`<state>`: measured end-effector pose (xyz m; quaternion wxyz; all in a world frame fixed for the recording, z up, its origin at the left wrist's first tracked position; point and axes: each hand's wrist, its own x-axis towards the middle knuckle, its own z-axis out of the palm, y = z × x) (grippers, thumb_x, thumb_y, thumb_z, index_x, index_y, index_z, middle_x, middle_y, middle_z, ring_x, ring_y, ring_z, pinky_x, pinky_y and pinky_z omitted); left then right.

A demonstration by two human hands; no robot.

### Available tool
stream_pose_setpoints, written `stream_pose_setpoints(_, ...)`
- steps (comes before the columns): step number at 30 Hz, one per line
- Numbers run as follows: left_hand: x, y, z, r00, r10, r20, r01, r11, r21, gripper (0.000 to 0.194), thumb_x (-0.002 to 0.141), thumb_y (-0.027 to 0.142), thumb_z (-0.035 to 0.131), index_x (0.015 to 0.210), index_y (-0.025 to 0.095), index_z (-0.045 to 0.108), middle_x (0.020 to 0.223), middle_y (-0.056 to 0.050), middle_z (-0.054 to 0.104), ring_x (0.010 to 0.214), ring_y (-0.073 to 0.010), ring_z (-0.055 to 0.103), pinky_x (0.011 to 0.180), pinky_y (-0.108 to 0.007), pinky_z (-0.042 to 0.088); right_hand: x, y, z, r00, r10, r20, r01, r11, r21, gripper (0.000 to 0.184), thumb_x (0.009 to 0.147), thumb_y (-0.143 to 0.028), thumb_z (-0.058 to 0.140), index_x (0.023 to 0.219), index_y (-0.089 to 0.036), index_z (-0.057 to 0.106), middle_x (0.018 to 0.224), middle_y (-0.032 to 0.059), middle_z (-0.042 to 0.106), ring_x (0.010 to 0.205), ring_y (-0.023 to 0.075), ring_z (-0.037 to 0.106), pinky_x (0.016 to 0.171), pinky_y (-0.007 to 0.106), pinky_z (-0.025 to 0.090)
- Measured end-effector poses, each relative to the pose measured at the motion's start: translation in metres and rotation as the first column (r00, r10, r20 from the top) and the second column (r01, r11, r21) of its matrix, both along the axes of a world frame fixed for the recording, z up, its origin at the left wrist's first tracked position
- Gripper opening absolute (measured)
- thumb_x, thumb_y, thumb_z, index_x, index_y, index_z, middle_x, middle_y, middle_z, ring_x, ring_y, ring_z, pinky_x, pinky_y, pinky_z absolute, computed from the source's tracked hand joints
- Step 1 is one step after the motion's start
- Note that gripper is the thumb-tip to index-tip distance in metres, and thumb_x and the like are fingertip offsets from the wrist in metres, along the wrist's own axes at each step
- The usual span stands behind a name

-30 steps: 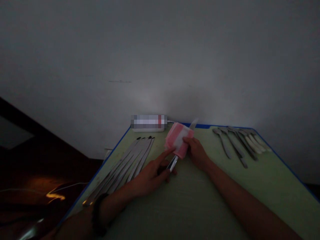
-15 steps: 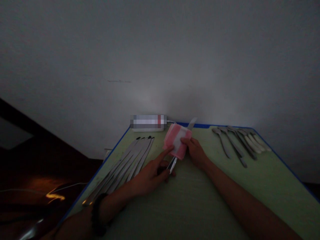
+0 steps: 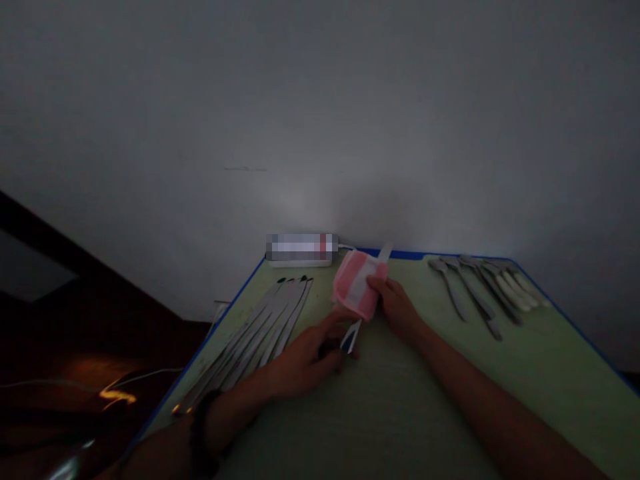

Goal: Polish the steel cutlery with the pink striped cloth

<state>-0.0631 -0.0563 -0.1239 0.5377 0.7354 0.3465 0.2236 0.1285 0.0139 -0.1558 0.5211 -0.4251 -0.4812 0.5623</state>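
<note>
A table knife slants up and away from me, its middle hidden behind a folded pink-and-white striped cloth. The lower metal end is gripped in my left hand, whose forefinger reaches toward the cloth's bottom edge. At the cloth's right side, my right hand is closed on it, the thumb lying over the white stripe. The knife's pale upper end pokes out beyond the cloth near the table's back edge. To the left of my left hand lies a row of long, slim metal cutlery.
Several spoons and other cutlery, some with white handles, lie at the right on the green table. A white box-like device, partly blurred out, stands at the back with a cable. Behind is a grey wall.
My left forefinger has slid off the cloth's face to its lower edge. The whole view has shifted slightly; both hands keep their grip.
</note>
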Motion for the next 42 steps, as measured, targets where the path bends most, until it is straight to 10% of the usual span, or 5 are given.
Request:
stream_pose_setpoints(19,0.001,0.0,0.005,0.991,0.055,-0.122,-0.036,0.988,0.152,0.025,0.083,0.018,0.046,0.108,0.018,0.052,0.085,-0.001,0.063,0.064,-0.0098,0.051,0.057,-0.02,0.038,0.001,-0.004,0.002,0.994,-0.02,0.109,0.016,0.999,0.032,0.042,0.075,-0.051,0.055,0.086,-0.012,0.065,0.073,0.0036,0.065,0.071,0.0171,0.055,0.066,0.028,0.042)
stream_pose_setpoints(24,0.002,-0.001,0.007,0.983,0.055,-0.176,-0.021,0.982,0.188,0.019,0.086,0.025,0.044,0.096,0.016,0.058,0.077,0.0,0.062,0.06,-0.0086,0.048,0.054,-0.019,0.036,0.0,0.006,-0.009,0.982,-0.007,-0.187,-0.005,0.998,-0.062,0.036,0.076,-0.048,0.057,0.084,-0.014,0.066,0.079,0.0044,0.067,0.074,0.0177,0.058,0.074,0.031,0.045)
stream_pose_setpoints(28,0.0,-0.005,0.008,0.959,0.045,-0.278,0.031,0.964,0.265,0.017,0.083,0.023,0.047,0.091,0.017,0.061,0.073,0.001,0.06,0.057,-0.0082,0.048,0.053,-0.018,0.035,0.0,0.018,-0.004,0.828,-0.162,-0.536,0.057,0.977,-0.207,0.024,0.084,-0.037,0.05,0.092,-0.019,0.063,0.089,0.003,0.068,0.089,0.0169,0.06,0.08,0.031,0.048)
stream_pose_setpoints(33,0.0,-0.009,0.009,0.955,-0.005,-0.295,0.119,0.921,0.37,0.016,0.083,0.024,0.049,0.094,0.019,0.06,0.069,0.002,0.056,0.058,-0.0087,0.048,0.057,-0.02,0.037,0.003,0.021,0.0,0.766,-0.127,-0.63,-0.005,0.979,-0.204,0.024,0.085,-0.037,0.048,0.096,-0.02,0.061,0.094,0.0031,0.067,0.096,0.0172,0.06,0.084,0.034,0.049)
stream_pose_setpoints(42,0.006,0.001,-0.005,0.96,0.281,0.011,-0.28,0.95,0.141,0.022,0.089,0.033,0.045,0.105,0.02,0.038,0.098,-0.007,0.064,0.084,-0.0154,0.06,0.07,-0.028,0.047,0.001,0.011,-0.011,0.939,0.039,-0.342,-0.07,0.994,-0.079,0.031,0.071,-0.04,0.066,0.087,-0.014,0.064,0.08,0.0056,0.068,0.087,0.0188,0.06,0.081,0.032,0.047)
